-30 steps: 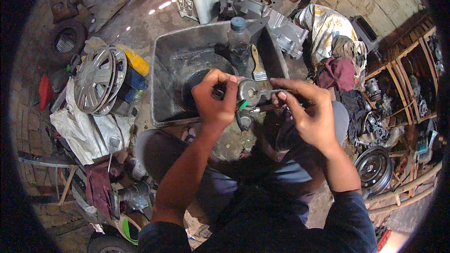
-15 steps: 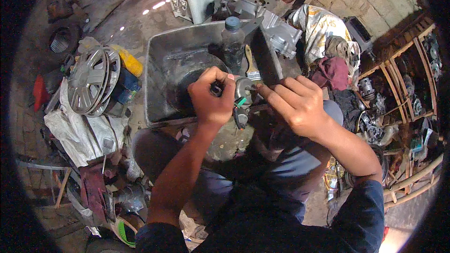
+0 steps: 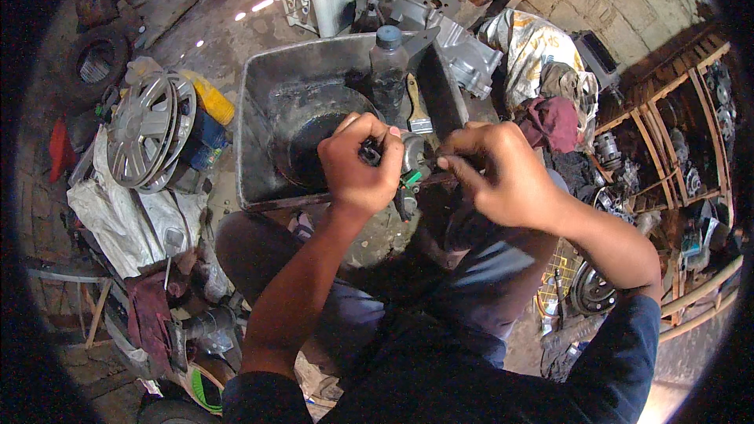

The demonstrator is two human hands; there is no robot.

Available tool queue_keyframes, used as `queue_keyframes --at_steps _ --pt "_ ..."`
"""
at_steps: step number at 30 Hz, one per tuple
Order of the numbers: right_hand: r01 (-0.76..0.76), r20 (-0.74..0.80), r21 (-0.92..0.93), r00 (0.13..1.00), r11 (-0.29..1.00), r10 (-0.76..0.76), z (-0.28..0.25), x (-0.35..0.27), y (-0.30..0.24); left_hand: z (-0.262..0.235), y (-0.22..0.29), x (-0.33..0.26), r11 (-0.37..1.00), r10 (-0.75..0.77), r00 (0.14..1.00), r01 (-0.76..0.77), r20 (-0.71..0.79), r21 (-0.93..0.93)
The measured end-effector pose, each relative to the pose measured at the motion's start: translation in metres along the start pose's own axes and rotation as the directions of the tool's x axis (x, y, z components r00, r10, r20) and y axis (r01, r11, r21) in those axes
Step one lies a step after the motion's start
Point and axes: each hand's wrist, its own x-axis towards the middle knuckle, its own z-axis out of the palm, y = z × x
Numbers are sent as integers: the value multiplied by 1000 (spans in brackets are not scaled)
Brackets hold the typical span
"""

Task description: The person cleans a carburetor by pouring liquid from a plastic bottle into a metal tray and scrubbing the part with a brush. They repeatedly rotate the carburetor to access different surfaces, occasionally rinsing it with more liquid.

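My left hand (image 3: 358,169) is closed around a small rounded grey metal machine part (image 3: 414,154), held over the near rim of a dark basin. A green connector (image 3: 411,180) and a dark stub stick out at the part's lower side. My fingers cover its left end. Just right of it is my right hand (image 3: 514,177), thumb and index finger brought together in a pinch at the part's edge. Whatever lies between those fingertips is too small to make out. Behind the part, a paintbrush (image 3: 419,106) with a wooden handle leans inside the basin.
The dark basin (image 3: 243,129) holds a clear bottle (image 3: 388,71) with a blue cap. Wheel covers (image 3: 145,133) are stacked at left. A metal casing (image 3: 467,55) and a white sack (image 3: 534,47) lie beyond. A wooden rack (image 3: 667,141) with parts stands at right.
My right hand has turned, its fingers curling in and its fingertips drawing slightly right from the part. The elbow has swung outward. My left hand keeps its hold on the part.
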Motion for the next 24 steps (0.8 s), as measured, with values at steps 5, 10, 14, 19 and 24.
queue_keyframes --at_steps 5,10,14,19,24 --pt "-109 4 106 994 988 109 4 1 8 -1 3 1 999 -40 999 40 0 10" --pt "363 -20 -599 884 714 -466 15 -4 10 0 2 2 996 -90 996 90 3 -7" --pt "475 -48 -692 721 544 -691 26 -3 24 -1 -4 2 994 -103 995 104 -7 17" --pt "516 -81 -702 626 490 -775 37 -5 44 -2 -5 1 996 -79 997 79 -4 38" --pt "476 -56 -704 703 528 -709 33 -11 30 0 -1 1 996 -90 996 90 -9 17"
